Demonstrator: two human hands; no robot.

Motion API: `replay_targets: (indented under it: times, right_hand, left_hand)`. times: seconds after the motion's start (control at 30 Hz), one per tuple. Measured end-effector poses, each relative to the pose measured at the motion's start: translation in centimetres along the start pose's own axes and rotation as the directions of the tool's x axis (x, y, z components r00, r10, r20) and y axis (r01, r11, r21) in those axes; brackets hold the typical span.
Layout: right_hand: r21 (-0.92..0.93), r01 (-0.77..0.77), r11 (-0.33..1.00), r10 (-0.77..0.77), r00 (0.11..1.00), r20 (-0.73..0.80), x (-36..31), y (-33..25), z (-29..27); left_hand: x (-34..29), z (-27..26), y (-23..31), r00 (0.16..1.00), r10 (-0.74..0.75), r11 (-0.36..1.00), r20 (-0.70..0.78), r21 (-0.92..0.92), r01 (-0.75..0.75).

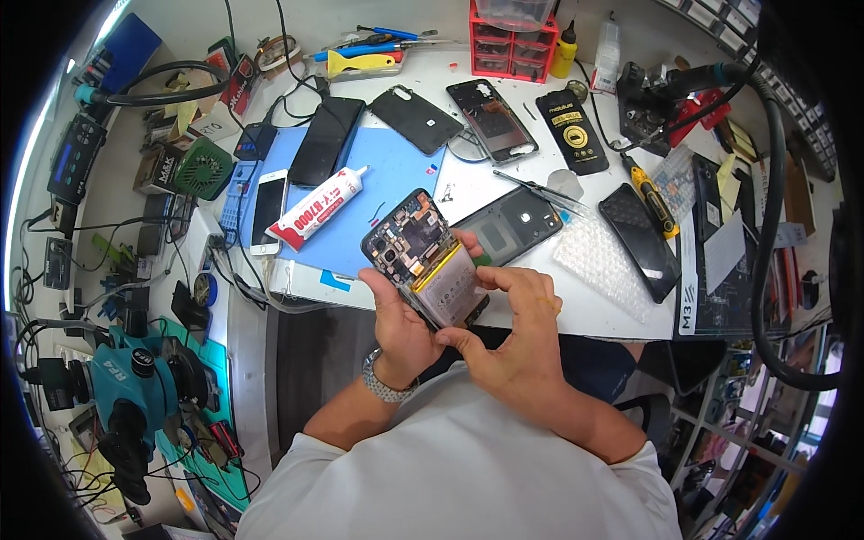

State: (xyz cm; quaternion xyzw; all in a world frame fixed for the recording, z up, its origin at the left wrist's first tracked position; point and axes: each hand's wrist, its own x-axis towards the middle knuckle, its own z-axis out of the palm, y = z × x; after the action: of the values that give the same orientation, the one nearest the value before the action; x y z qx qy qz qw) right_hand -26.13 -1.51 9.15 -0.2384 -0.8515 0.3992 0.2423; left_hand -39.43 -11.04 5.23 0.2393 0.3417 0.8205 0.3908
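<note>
An opened smartphone (pixel 416 241) without its back cover is held tilted over the near edge of the table, its circuit board at the top and a grey battery (pixel 450 290) below. My left hand (pixel 400 335) is closed around it from beneath, thumb along the left side and fingertips at the right edge. At the lower end, my right hand (pixel 525 333) grips the phone, index finger on the right edge and thumb at the bottom corner. Left of the phone lies a white and red glue tube (pixel 319 209) on a blue mat (pixel 373 169). Behind my right hand rests a grey phone back cover (pixel 508 227).
Several phones and covers are spread around, including a white phone (pixel 269 211) and a black one (pixel 641 241) beside bubble wrap (pixel 594 256). Tweezers (pixel 531 187) and a yellow cutter (pixel 650 193) lie rightward. A teal microscope (pixel 148 396) stands left; a red drawer box (pixel 509 49) sits behind.
</note>
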Motion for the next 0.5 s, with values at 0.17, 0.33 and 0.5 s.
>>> replay_targets:
  times: [0.17,0.33,0.5]
  right_hand:
    - [0.037,-0.005,0.999,0.004,1.0,0.026,0.13,-0.06,0.02]
    - [0.129,-0.006,0.992,0.001,0.999,0.042,0.07,-0.03,-0.17]
    - [0.09,0.01,0.996,-0.013,1.0,0.027,0.05,-0.21,-0.79]
  left_hand:
    - [-0.02,0.09,-0.12,1.0,-0.016,1.0,-0.004,-0.003,0.016]
    - [-0.03,0.19,-0.03,0.999,-0.033,0.999,-0.009,0.011,0.033]
    - [0.13,0.82,0.34,0.994,-0.022,0.989,-0.11,0.141,0.038]
